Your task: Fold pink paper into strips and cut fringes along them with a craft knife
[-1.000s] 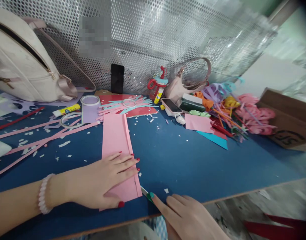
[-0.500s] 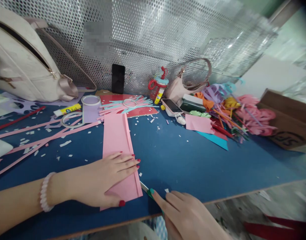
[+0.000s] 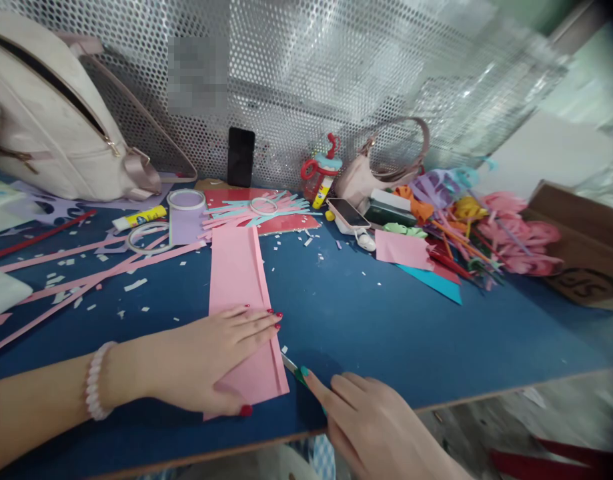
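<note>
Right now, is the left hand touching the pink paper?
Touching: the head view shows the left hand lying flat on the pink paper, fingers spread across its near end.

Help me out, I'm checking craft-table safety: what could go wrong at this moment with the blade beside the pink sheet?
1. The left hand presses flat on the pink paper, its fingertips near the fold line; the cutter blade sits at that edge, so a slip could nick them.
2. The right hand grips the cutter low, forefinger close to the blade.
3. Cutting straight on the blue table may score it.
</note>
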A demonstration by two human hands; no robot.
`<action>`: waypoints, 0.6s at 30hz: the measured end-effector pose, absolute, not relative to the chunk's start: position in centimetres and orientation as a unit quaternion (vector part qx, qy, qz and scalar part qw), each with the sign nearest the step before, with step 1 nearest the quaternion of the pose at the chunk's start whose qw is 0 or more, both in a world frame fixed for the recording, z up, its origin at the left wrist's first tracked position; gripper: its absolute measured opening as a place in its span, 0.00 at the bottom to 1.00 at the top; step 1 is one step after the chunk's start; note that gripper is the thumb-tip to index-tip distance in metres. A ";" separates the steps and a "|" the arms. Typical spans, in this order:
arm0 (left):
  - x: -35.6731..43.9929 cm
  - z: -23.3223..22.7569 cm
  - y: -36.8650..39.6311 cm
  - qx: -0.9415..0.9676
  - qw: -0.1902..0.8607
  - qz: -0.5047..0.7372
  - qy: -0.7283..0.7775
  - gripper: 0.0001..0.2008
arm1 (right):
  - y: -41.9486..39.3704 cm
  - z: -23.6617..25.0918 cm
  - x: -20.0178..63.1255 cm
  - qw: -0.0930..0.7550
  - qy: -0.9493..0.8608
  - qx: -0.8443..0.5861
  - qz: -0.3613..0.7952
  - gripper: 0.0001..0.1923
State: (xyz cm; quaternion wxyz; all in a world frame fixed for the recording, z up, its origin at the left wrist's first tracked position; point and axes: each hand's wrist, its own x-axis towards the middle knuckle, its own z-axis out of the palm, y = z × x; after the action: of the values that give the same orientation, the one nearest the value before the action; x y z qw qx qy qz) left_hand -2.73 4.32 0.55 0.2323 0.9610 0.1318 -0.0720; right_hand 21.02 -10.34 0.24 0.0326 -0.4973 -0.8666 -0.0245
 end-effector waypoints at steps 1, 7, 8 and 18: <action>-2.7 0.6 4.3 0.960 0.232 -0.073 0.135 0.45 | -10.3 0.2 21.1 0.034 -0.866 -0.499 -0.022 0.24; -2.5 0.4 4.3 0.956 0.220 -0.074 0.181 0.54 | -10.2 0.2 21.3 0.045 -0.865 -0.499 -0.030 0.22; -2.5 0.3 4.4 0.955 0.214 -0.074 0.190 0.55 | -10.0 0.2 21.2 0.045 -0.866 -0.497 -0.034 0.23; -2.5 0.2 4.6 0.956 0.210 -0.076 0.191 0.56 | -8.7 0.0 20.8 0.041 -0.868 -0.492 -0.058 0.24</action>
State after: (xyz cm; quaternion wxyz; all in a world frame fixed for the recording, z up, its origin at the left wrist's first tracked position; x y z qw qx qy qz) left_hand -2.55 4.57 0.24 0.2100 0.9558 0.1913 -0.0758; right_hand 20.82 -8.65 0.00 0.0405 -0.4919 -0.8678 -0.0578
